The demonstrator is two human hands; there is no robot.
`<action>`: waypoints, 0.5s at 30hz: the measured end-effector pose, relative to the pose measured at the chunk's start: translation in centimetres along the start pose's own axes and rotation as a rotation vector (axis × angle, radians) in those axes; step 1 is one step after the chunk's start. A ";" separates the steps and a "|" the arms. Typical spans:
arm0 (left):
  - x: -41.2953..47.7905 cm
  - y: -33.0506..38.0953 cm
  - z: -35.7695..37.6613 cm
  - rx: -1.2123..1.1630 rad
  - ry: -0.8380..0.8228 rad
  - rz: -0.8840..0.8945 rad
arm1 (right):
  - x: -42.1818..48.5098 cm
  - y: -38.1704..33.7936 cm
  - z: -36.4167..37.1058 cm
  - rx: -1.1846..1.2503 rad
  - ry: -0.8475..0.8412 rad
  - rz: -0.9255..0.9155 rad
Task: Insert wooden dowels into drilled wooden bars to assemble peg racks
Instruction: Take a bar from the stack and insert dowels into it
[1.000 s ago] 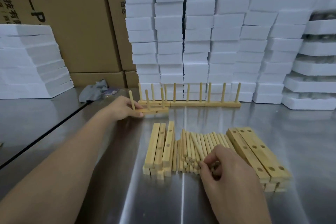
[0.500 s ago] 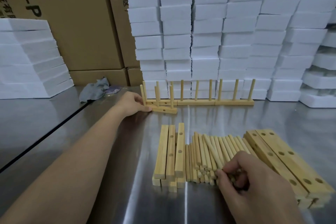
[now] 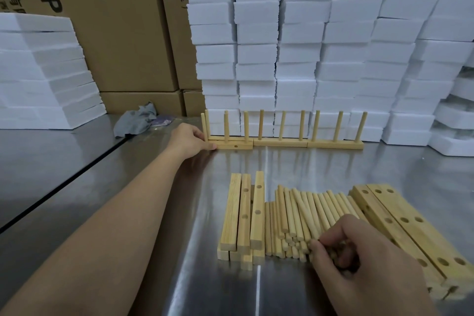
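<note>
Left hand (image 3: 191,140) is gripping the end of a peg rack (image 3: 234,146); right hand (image 3: 359,261) is pinching dowels (image 3: 302,213) in the pile.

The steel tabletop (image 3: 333,167), crossed by a dark seam at left, carries a row of peg racks (image 3: 282,143) near its far side, with a front rack (image 3: 234,146) touching the row's left end. Nearer lie stacked narrow drilled bars (image 3: 243,215), a pile of dowels (image 3: 302,208) just right of them, then wide drilled bars (image 3: 400,228). A grey cloth (image 3: 134,120), foam blocks (image 3: 295,59) and cardboard boxes (image 3: 115,33) sit at the back.
</note>
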State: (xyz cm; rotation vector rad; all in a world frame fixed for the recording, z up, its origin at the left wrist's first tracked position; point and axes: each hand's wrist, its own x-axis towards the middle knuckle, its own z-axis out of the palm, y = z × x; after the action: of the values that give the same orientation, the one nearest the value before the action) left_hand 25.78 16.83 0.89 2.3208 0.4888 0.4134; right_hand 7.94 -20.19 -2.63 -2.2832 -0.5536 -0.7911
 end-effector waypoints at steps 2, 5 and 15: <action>0.0 0.1 0.2 -0.003 0.002 0.003 | -0.1 0.0 0.0 -0.006 0.006 0.002; -0.1 0.1 0.4 -0.011 0.007 0.005 | -0.2 0.0 0.0 -0.012 0.013 0.012; 0.2 0.0 0.4 -0.004 0.004 0.005 | -0.2 -0.5 -0.2 -0.005 0.001 0.048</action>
State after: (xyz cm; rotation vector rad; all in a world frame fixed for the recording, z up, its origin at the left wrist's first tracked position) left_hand 26.11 16.74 0.65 2.3179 0.4839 0.4218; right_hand 7.45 -19.97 -2.43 -2.2924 -0.4956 -0.7711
